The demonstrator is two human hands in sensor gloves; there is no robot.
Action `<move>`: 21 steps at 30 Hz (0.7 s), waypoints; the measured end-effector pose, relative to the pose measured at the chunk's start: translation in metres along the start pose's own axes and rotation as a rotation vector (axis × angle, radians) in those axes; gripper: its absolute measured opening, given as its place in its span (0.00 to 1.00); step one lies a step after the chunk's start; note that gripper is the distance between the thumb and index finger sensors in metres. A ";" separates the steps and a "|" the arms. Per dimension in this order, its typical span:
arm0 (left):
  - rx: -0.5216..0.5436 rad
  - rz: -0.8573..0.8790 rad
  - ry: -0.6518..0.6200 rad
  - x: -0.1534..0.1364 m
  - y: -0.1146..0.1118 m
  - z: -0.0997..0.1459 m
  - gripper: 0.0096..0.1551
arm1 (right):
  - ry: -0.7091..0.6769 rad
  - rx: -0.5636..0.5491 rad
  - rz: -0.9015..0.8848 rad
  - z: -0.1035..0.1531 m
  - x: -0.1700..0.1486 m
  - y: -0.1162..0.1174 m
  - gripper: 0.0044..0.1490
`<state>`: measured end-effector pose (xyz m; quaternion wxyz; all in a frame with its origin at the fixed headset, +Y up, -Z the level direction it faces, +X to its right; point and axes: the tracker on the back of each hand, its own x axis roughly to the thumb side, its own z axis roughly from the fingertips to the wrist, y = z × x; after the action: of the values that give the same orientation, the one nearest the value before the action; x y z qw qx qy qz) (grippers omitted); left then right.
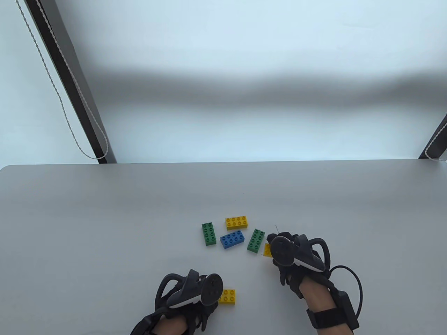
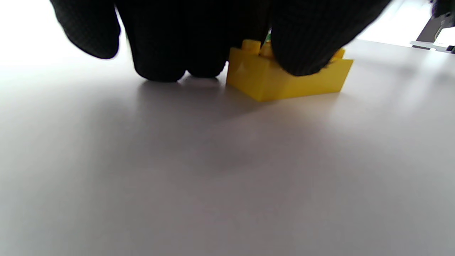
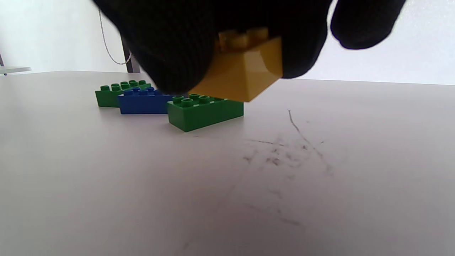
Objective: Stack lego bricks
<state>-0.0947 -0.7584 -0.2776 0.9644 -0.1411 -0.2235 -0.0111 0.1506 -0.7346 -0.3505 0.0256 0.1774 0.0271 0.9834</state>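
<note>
My right hand (image 1: pixel 279 244) grips a yellow brick (image 3: pixel 245 76) and holds it lifted off the table, just right of a green brick (image 1: pixel 256 240); that green brick also shows in the right wrist view (image 3: pixel 204 112). My left hand (image 1: pixel 206 296) rests its fingers (image 2: pixel 302 49) on a small yellow brick (image 1: pixel 228 297) that sits flat on the table, also seen in the left wrist view (image 2: pixel 284 80). A blue brick (image 1: pixel 232 239), another green brick (image 1: pixel 208 234) and a long yellow brick (image 1: pixel 236 222) lie loose in the middle.
The grey table (image 1: pixel 104 226) ends at a far edge with a dark post (image 1: pixel 75 87) and a cord (image 1: pixel 90 115) behind it at the left. Scuff marks (image 3: pixel 284 153) show on the table under my right hand.
</note>
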 end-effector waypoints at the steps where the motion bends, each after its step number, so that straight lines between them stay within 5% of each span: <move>1: 0.000 0.001 0.000 0.000 0.000 0.000 0.36 | -0.005 0.003 -0.003 0.001 0.002 -0.001 0.47; 21: -0.013 0.017 0.002 -0.003 -0.001 -0.001 0.36 | -0.176 0.190 -0.045 0.011 0.060 -0.002 0.47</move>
<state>-0.0969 -0.7599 -0.2794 0.9636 -0.1494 -0.2215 -0.0043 0.0983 -0.7281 -0.3192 0.0331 0.2639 0.1220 0.9562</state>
